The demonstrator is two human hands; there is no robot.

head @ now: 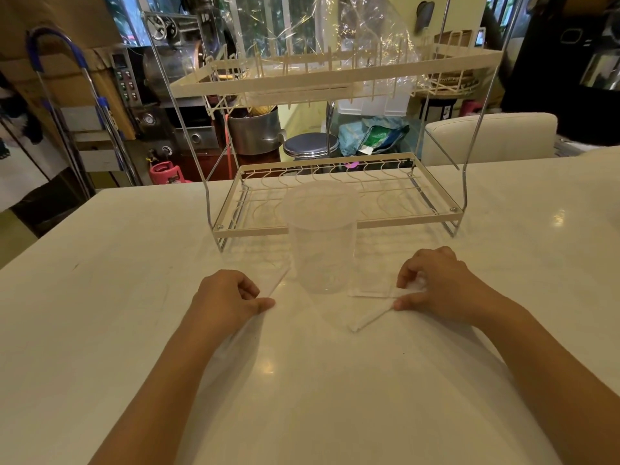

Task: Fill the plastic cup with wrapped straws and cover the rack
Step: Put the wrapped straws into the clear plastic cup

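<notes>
A clear plastic cup [321, 239] stands upright on the white table [100, 297], just in front of a cream two-tier wire rack [335, 209]. A clear plastic sheet [335, 31] hangs over the rack's top tier. My left hand [228, 300] lies left of the cup and pinches the near end of a white wrapped straw [276, 283] that points toward the cup's base. My right hand [436, 283] lies right of the cup, fingers closed on the end of another wrapped straw [369, 318]. More wrapped straws [369, 292] lie flat under that hand. The cup looks empty.
Behind the table stand a metal pot [255, 132], a round stool [310, 144], a pink gas bottle [166, 172] and a white chair back [489, 139]. A blue-handled trolley [67, 95] leans at the left. The table's far edge runs behind the rack.
</notes>
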